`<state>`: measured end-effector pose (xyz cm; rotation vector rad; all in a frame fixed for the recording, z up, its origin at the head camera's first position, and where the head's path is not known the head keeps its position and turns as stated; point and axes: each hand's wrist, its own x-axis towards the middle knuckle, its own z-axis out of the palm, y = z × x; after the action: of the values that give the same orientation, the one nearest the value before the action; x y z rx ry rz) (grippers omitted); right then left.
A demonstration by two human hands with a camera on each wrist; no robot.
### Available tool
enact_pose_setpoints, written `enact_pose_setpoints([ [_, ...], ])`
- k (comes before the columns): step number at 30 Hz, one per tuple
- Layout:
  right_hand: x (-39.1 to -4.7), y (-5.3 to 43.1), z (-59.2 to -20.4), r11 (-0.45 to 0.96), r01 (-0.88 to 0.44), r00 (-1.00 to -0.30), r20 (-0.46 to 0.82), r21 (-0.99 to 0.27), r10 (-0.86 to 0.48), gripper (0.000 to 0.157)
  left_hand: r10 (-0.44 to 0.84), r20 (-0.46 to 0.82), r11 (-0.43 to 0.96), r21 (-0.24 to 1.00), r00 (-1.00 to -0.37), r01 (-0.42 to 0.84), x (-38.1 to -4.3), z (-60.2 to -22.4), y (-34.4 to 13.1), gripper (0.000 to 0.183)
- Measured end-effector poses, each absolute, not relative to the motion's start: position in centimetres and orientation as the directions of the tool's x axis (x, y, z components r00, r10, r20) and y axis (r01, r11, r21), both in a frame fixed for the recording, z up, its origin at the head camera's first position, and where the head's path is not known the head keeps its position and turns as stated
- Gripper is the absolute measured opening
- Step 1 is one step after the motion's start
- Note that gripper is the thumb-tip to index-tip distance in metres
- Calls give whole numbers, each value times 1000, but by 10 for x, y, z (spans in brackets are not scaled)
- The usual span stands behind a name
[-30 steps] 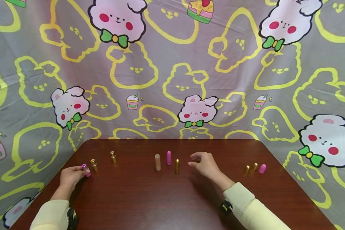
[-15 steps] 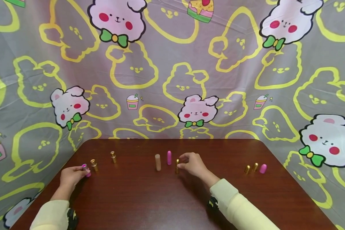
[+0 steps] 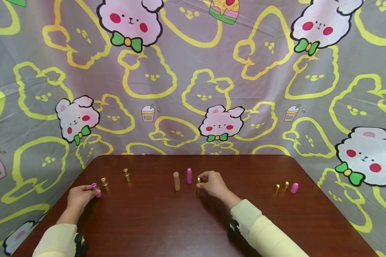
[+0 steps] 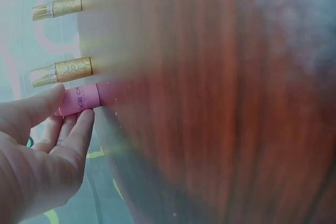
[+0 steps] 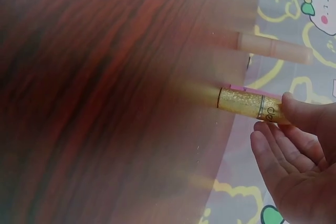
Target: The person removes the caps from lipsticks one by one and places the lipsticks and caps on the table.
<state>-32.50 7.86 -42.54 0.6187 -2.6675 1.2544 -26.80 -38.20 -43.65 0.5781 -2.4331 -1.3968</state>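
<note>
My left hand holds an uncapped pink lipstick tube upright at the table's left, thumb on one side and fingers on the other. Beside it stand two uncapped gold lipstick tubes, a nearer one and a farther one. Right of the table's middle, my right hand pinches the upper part of a gold lipstick, which stands upright on the table. Just behind and left of it is a closed pink lipstick. Farther left stands a beige lipstick.
At the right of the brown table stand two gold lipstick caps and a pink cap. A patterned cloth hangs behind the table and along its sides.
My right hand has moved left to the gold lipstick and now pinches its top. The left hand has stayed on the pink tube.
</note>
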Motion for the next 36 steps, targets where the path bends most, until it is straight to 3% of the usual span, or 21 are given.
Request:
enact_pose_setpoints([
  [12,-318,79,-416,580,-443,-895,304,-683,-326,13,-465,49,503,837,-884,-218,-266,-434,-382,30],
  [25,-300,88,-386,542,-431,-901,316,-721,-296,15,-438,42,454,873,-898,-181,-266,-431,-381,32],
  [36,-291,104,-366,504,-418,-908,342,-756,-241,17,-491,30,468,852,-871,-234,-266,-417,-375,58],
])
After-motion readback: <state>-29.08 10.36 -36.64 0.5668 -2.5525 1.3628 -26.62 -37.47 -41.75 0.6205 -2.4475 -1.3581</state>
